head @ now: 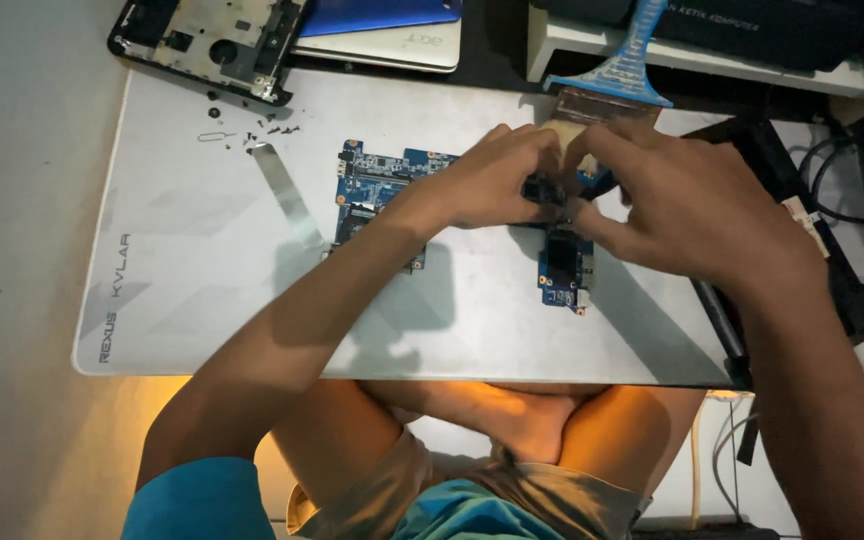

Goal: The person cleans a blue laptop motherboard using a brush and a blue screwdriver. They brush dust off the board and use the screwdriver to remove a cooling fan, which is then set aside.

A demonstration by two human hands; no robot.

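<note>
On the white mat [202, 300], both hands met over a blue circuit board [564, 265]: the left hand [492, 185] and right hand [687, 205] had fingers closed, pinching a small dark part [544, 190] at its upper end. Around them lay a larger blue board [377, 185], a metal strip [287, 195], loose screws [272, 125] and a stripped laptop frame [212, 45]. Open mat remained toward the near edge.
</note>
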